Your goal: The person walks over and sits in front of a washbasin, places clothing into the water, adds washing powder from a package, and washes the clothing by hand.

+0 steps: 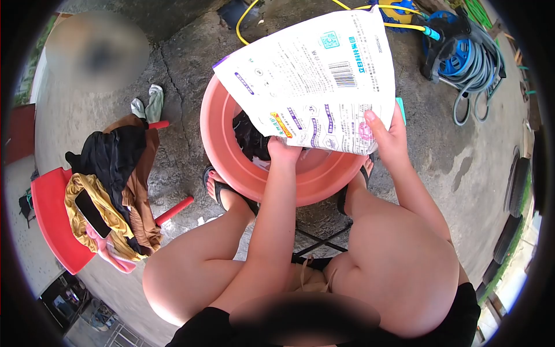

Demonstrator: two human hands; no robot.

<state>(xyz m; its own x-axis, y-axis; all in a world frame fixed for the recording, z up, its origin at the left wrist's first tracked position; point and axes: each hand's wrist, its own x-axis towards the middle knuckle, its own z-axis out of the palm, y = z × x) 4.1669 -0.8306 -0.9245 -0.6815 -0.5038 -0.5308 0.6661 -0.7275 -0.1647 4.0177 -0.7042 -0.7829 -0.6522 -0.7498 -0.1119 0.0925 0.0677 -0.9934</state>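
Between my two hands I hold a large white detergent bag [306, 75], printed with small text, a barcode and purple and orange labels. My left hand [283, 149] is closed on its lower left edge, with the fingers partly hidden behind the bag. Gripping the lower right corner is my right hand [388, 134], thumb on the printed face. The bag is tilted over a pink plastic basin [243, 182] and covers much of it. Dark wet-looking cloth [251, 137] lies in the basin. Whether the bag is unsealed cannot be seen.
A red plastic chair [51, 214] at the left carries piled clothes [113, 168] and a black phone [92, 214]. Grey-green socks [154, 104] hang at the pile's far end. A blue hose reel [462, 61], a yellow hose [245, 23] and tires [511, 199] are also around.
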